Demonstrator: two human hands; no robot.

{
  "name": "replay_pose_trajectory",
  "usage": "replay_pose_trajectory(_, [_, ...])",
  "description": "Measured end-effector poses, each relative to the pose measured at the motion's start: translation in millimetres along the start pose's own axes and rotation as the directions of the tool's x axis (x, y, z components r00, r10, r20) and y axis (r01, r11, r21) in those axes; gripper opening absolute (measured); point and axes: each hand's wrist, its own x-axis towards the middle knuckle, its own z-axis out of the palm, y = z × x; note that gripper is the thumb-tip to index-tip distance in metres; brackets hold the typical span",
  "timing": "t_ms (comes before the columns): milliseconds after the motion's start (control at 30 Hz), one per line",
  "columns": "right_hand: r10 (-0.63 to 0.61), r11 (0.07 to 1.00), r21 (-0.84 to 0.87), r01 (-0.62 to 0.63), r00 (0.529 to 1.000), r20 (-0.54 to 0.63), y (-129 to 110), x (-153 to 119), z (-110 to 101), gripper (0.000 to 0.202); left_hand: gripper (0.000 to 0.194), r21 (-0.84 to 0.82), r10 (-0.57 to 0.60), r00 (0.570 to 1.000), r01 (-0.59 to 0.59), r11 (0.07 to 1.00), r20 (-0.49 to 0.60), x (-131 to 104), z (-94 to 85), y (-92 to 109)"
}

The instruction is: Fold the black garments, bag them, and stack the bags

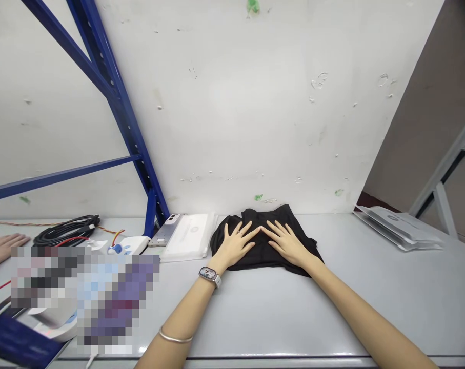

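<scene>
A black cloth (273, 259) lies on the grey table (278, 312), with uneven, slightly rumpled edges. My left hand (236, 243) rests flat on its left part, fingers spread, with a ring on one finger and a watch on the wrist. On the right part of the cloth lies my right hand (288, 245), also flat with fingers apart. The index fingertips of both hands come close together near the middle of the cloth. Neither hand grips anything.
White plastic packets (188, 238) and a phone (166, 230) lie left of the cloth. More packets (403, 228) are at the right. Coiled black cable (65, 230), power strips and another person's hand (3, 248) are at far left, beside a blue metal frame (120, 102).
</scene>
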Motion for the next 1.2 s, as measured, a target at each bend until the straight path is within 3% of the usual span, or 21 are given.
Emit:
replay_pose_trajectory(800, [-0.017,1.000,-0.005,0.017,1.000,-0.001,-0.3,0.3,0.2,0.050,0.050,0.022,0.032,0.999,-0.031,0.999,-0.025,-1.2,-0.1,2.6])
replay_pose_trajectory(1200, [-0.064,0.997,-0.039,0.061,0.995,-0.077,-4.9,-1.6,-5.5,0.053,0.053,-0.021,-0.001,1.000,0.001,1.000,-0.007,-2.2,-6.5,6.3])
